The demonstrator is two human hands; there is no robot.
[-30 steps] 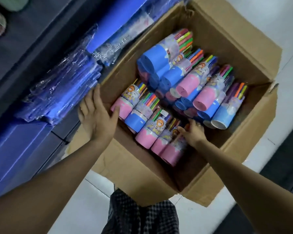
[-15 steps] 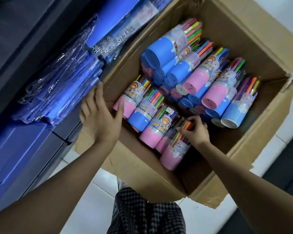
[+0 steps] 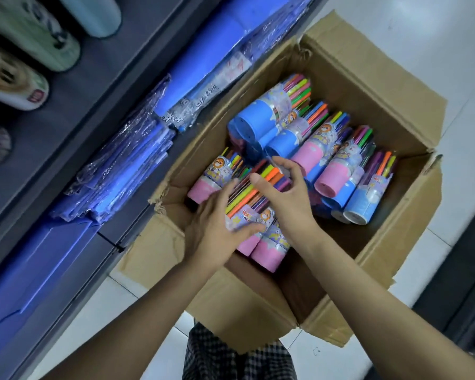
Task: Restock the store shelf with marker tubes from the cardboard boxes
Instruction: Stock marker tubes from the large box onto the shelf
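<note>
Both hands, left hand (image 3: 217,229) and right hand (image 3: 283,198), are gathering tubes (image 3: 258,212) mid-frame inside the box (image 3: 368,86), fingers curling round them. Next move likely: lifting them toward the shelf (image 3: 74,111), upper left.

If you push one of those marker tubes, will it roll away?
Probably. The marker tubes are round cylinders lying on their sides, so a loose one would likely roll. The clear wrap looks glossy, perhaps slippery, which may be why both the left hand and right hand hold a bunch.

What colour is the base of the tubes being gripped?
Pink base, clearest in the head view.
</note>
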